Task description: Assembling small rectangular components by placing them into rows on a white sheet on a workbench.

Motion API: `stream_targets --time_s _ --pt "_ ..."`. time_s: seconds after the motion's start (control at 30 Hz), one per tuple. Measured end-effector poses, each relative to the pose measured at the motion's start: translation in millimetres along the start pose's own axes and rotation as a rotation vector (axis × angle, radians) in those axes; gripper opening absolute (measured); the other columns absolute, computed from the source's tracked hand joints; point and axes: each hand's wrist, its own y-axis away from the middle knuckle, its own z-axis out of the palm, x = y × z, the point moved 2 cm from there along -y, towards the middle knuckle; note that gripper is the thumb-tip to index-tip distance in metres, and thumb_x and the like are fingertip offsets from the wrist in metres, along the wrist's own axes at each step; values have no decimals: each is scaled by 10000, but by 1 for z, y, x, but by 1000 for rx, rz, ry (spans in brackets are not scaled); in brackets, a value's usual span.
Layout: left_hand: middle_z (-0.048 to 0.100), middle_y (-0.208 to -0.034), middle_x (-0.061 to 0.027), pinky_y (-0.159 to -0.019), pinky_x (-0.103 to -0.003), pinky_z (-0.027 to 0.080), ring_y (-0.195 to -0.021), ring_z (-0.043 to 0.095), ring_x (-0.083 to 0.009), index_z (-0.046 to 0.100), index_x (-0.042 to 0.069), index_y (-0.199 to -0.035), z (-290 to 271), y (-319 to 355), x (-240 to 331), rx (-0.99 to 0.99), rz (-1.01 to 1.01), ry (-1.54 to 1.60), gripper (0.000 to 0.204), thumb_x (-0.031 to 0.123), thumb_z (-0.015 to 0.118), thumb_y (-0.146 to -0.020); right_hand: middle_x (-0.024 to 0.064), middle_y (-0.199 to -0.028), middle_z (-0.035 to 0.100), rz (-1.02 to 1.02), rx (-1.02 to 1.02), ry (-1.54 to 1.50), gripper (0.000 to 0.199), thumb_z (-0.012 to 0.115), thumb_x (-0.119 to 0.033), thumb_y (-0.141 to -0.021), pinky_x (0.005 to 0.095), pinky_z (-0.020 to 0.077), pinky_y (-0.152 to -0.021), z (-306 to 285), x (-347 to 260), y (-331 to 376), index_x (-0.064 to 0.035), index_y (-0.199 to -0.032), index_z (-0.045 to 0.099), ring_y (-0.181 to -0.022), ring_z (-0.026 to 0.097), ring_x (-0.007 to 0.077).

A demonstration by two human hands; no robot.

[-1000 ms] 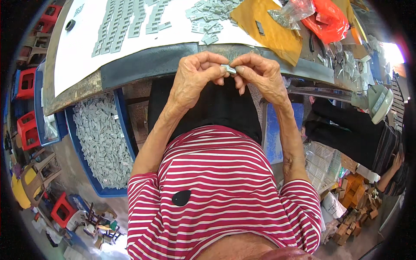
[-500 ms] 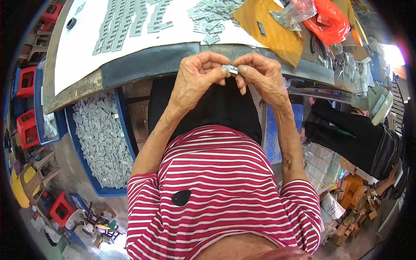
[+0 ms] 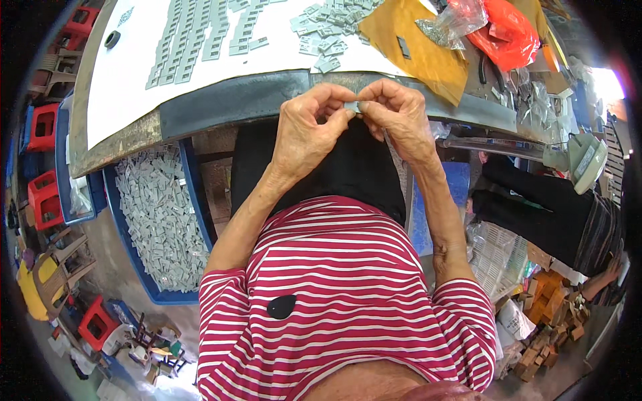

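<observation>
Both forearms rise from the lower edge, elbows bent; left hand (image 3: pixel 304 134) and right hand (image 3: pixel 398 113) meet fingertip to fingertip, fingers curled, thumbs pinching inward.

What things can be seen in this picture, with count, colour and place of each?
small part: one, grey, pinched between both hands' fingertips
table: one, dark edge, white top, ahead
rows of parts: many, grey, on the white top
loose parts: a pile, grey, table middle
sheet: one, mustard, table right
bag: one, orange-red, far right
bin of parts: one, blue, below table, left
left hand: holds the part
right hand: holds the part
</observation>
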Motion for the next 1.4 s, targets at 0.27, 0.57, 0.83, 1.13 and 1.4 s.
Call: stream_targets --time_s 0.27,0.57,0.83,1.13,1.4 --pt "625 -735 -116 -595 -246 476 -660 605 -139 574 -17 -977 -5 -2 17 -18 221 -295 230 19 606 -753 6 -596 533 4 29 112 73 580 -41 -764 172 349 -389 1 -13 -3 17 -808 578 -471 474 45" --pt "611 -713 -94 -572 -242 450 -631 573 -124 580 7 -961 -30 -18 27 22 247 -381 203 27 606 -761 43 -701 570 18 -148 -123 202 524 -103 -864 188 446 -506 7 -17 -23 25 -1014 570 -550 524 72" --pt "578 -703 -81 -543 -257 421 -573 509 -133 611 -3 -880 -69 -85 8 245 398 -585 168 62 619 -726 65 -814 585 -16 -10 -49 234 537 -112 -852 179 423 -499 -8 -14 -18 50 -1020 556 -610 517 69" --pt "558 -753 -57 -699 -380 373 -781 509 -224 644 89 -816 -88 -143 -20 364 366 -1035 148 149 624 -682 98 -799 584 -35 14 -72 198 528 -58 -845 188 434 -486 -26 -2 2 65 -999 553 -592 525 93" --pt "569 -838 -68 -732 -428 361 -861 492 -255 655 99 -792 -91 -142 -18 354 316 -1152 107 127 631 -691 92 -790 585 -16 14 -40 182 526 -47 -841 189 435 -485 -30 -2 8 61 -983 562 -589 521 90"
